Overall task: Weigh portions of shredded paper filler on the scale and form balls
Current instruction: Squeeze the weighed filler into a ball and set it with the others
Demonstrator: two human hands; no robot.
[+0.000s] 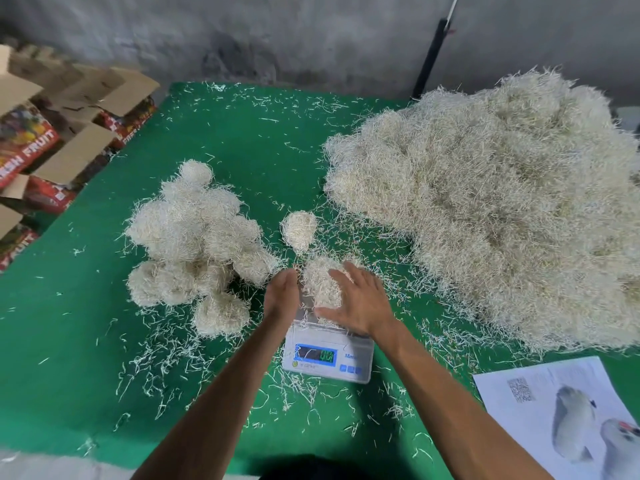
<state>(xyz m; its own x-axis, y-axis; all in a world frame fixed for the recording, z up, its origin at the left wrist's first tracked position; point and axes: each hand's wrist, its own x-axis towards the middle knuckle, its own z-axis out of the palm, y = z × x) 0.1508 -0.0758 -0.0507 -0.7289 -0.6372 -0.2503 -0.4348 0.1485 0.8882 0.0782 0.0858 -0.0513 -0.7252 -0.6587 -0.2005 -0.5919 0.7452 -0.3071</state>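
Note:
A small white digital scale [329, 358] sits on the green table [242, 140], its display lit. On its platform lies a portion of shredded paper [320, 284]. My left hand [281, 296] touches the portion's left side with straight fingers. My right hand [358, 299] lies over its right side, fingers spread and relaxed. A huge heap of loose shredded paper [502, 209] fills the right of the table. Several formed balls [194, 244] are piled at the left. One small clump [299, 230] lies alone just beyond the scale.
Loose shreds litter the green surface around the scale. A printed sheet with pictures [561, 414] lies at the near right corner. Open cardboard fruit boxes [52, 133] stand off the table's left edge. A grey wall and a black pole [431, 60] are behind.

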